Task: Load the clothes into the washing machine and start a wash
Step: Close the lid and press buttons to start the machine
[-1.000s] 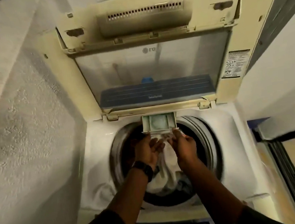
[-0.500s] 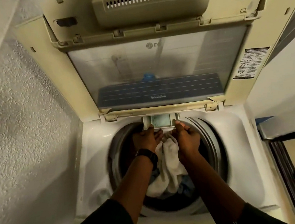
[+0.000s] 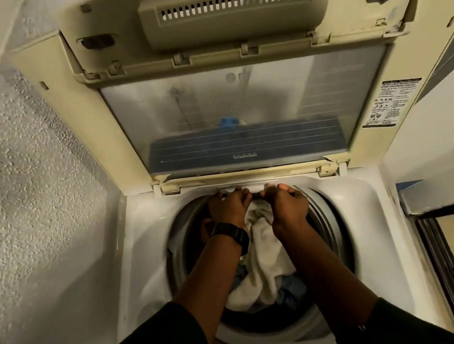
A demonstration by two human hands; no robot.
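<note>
Rough plaster wall (image 3: 38,193) on the left, washer (image 3: 375,239) with its lid (image 3: 240,99) up: hands at the drawer.
Head view: the clothes (image 3: 265,246), pale cloth over blue, lie in the drum (image 3: 331,230). The left hand (image 3: 229,205) and right hand (image 3: 287,204) reach over them side by side, with bent fingers on the front of the drawer (image 3: 250,188), which sits nearly flush under the hinge. I cannot tell whether they grip its lip or only press it. Loading looks done, and the step in hand seems to be seating the drawer. The next move calls for drawing both hands clear, lowering the lid and finding the start button, which is out of view.
</note>
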